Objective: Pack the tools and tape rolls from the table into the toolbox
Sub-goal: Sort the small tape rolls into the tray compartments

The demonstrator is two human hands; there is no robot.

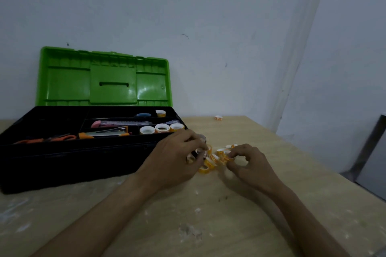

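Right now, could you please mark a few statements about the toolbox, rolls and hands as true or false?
1. The toolbox lid stands open. True.
2. Every roll is already packed. False: a pile lies on the table, and a lone roll sits farther back.
3. Three rolls sit side by side in one tray compartment. True.
4. The left hand holds the scissors. False: they lie in the toolbox; it grips rolls from the pile.
5. The right hand is off the table. False: it pinches rolls at the pile.
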